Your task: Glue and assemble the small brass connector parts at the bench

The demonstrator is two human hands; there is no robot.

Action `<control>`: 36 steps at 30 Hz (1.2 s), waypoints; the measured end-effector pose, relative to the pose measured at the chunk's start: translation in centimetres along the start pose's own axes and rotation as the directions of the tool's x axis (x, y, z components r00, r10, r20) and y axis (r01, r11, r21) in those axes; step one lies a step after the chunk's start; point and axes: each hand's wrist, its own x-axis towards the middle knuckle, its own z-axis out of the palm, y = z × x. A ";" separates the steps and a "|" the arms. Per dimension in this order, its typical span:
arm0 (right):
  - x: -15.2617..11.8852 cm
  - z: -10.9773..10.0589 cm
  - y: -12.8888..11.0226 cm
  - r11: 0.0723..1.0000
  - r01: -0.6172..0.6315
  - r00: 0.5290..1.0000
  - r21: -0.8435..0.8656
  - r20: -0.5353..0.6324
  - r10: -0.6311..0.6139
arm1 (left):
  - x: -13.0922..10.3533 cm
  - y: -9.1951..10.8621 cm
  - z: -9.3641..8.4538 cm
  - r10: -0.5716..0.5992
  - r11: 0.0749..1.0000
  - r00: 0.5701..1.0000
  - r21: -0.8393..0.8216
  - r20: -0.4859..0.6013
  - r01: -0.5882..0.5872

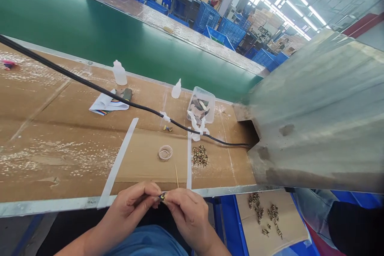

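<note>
My left hand (135, 204) and my right hand (189, 212) meet at the table's front edge. Both pinch a small black-and-gold part (162, 197) between their fingertips; its exact kind is too small to make out. Just beyond them a thin wooden stick (177, 176) lies on the cardboard mat (144, 164). A small round clear tub (165, 152) stands on the same mat. To its right, past a strip of white tape (189, 156), sits a pile of small black-and-gold parts (200, 156).
A black cable (144, 108) crosses above the cardboard-covered table. Behind it stand two white bottles (120, 74) (177, 89) and a clear plastic box (210, 106). A green conveyor belt (90, 28) runs beyond. At right rises a metal housing (315, 120); lower right, more parts (273, 213) lie on cardboard.
</note>
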 end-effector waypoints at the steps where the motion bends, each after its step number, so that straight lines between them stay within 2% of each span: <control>1: -0.1 -0.1 0.0 0.997 0.066 0.998 -0.026 -0.011 -0.066 | -0.1 0.0 0.0 0.009 1.000 1.000 -0.008 0.002 -0.009; 4: -0.2 -0.5 -0.1 0.971 0.223 0.974 -0.086 -0.025 -0.226 | -0.1 0.3 -0.2 0.019 0.999 1.000 -0.034 -0.013 -0.019; 6: -0.2 -0.7 -0.1 0.956 0.278 0.960 -0.093 0.000 -0.279 | 0.0 0.6 -0.3 0.017 0.999 0.999 -0.049 -0.028 -0.018; 10: -0.3 -0.9 0.0 0.937 0.341 0.940 -0.072 0.062 -0.337 | 0.1 0.8 -0.5 0.048 0.998 0.999 -0.042 -0.011 -0.049; 19: 0.4 -1.5 -0.4 0.902 0.420 0.908 -0.099 0.059 -0.416 | -0.1 0.5 -0.7 0.117 0.993 0.992 0.000 -0.041 -0.117; 24: 0.1 -1.3 -0.2 0.921 0.377 0.926 -0.096 0.045 -0.375 | 0.0 0.6 -0.6 0.100 0.995 0.994 -0.003 -0.053 -0.100; 32: -0.2 -0.4 -0.4 0.974 0.222 0.967 -0.050 -0.115 -0.226 | 0.2 0.9 -0.5 0.118 0.993 0.991 0.025 -0.059 -0.116; 36: -0.4 -0.2 -0.1 0.970 0.241 0.963 -0.029 -0.117 -0.243 | 0.2 0.9 -0.5 0.140 0.990 0.988 0.032 -0.063 -0.138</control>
